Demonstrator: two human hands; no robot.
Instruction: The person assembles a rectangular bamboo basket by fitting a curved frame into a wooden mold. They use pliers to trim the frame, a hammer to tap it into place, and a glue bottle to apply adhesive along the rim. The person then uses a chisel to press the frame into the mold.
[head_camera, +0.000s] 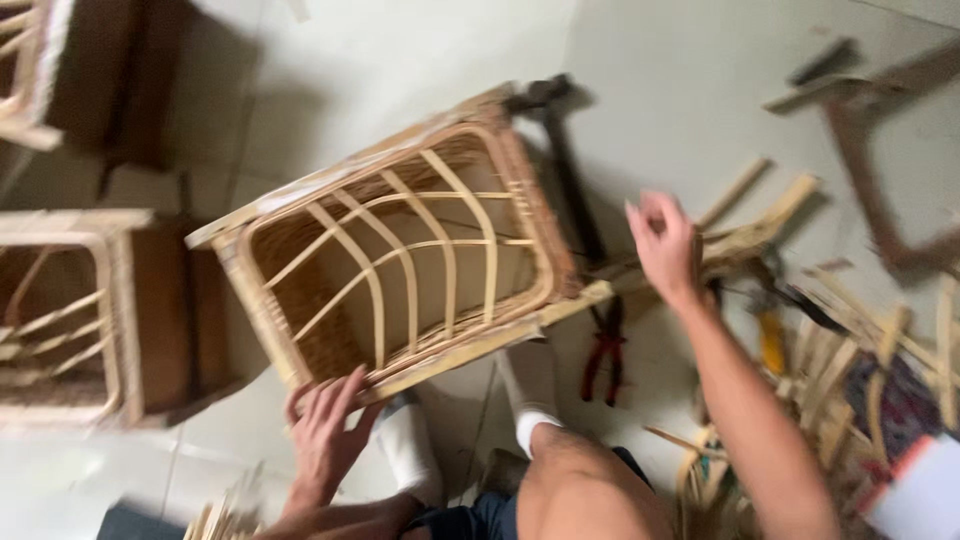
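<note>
A rectangular woven rattan basket (400, 255) with a grid of bent cane ribs lies tilted on the floor in front of me. My left hand (322, 432) rests with spread fingers against its near lower rim. My right hand (662, 245) hovers in the air to the right of the basket, fingers loosely curled, holding nothing. It is above a pale wooden strip (745, 240). My knee and white socks (530, 395) show below the basket.
A hammer (560, 150) lies behind the basket's right side; red-handled pliers (603, 355) lie beside it. Cane scraps and tools (850, 350) litter the floor at right. Two more woven baskets (70, 320) stand at left. A wooden frame (880, 190) lies far right.
</note>
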